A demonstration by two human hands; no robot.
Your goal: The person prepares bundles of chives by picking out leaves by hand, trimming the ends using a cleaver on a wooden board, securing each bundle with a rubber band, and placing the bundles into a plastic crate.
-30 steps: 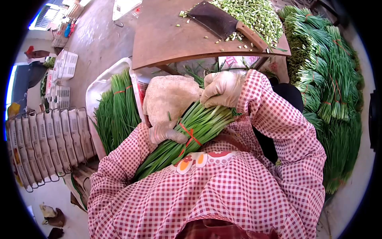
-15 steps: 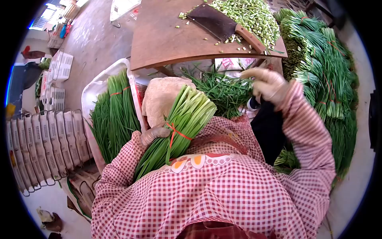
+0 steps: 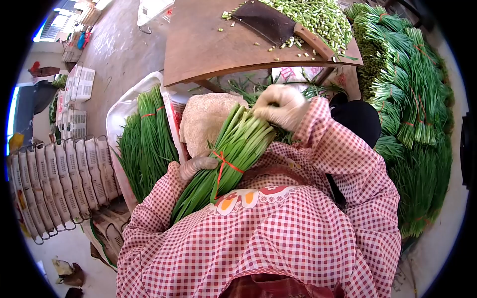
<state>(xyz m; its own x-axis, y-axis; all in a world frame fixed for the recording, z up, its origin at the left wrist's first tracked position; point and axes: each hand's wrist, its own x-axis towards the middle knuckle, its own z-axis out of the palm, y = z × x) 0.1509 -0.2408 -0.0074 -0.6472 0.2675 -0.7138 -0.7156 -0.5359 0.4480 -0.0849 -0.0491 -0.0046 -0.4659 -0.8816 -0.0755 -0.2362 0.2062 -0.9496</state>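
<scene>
A bundle of green stalks (image 3: 233, 149) with an orange-red tie lies aslant across my lap, pale cut ends pointing up and away. My left hand (image 3: 198, 166), gloved, is wrapped round its left side near the tie. At the bundle's cut ends is my right hand (image 3: 283, 106), in a pale glove, its fingers curled together; whether they pinch a stalk is too small to tell. A pale lumpy sack (image 3: 206, 121) sits just behind the bundle. More tied bundles (image 3: 149, 144) lie in a white crate (image 3: 119, 107) to the left.
Ahead stands a wooden table (image 3: 203, 44) with a cleaver (image 3: 266, 22) and chopped stalk pieces (image 3: 325, 20). A large pile of bundled greens (image 3: 417, 109) is on the right. Stacked crates (image 3: 64, 179) stand at the left. Loose greens (image 3: 243, 89) lie under the table.
My right hand has moved left from above the loose greens to the bundle's cut ends. My left hand still holds the bundle. The view has shifted slightly.
</scene>
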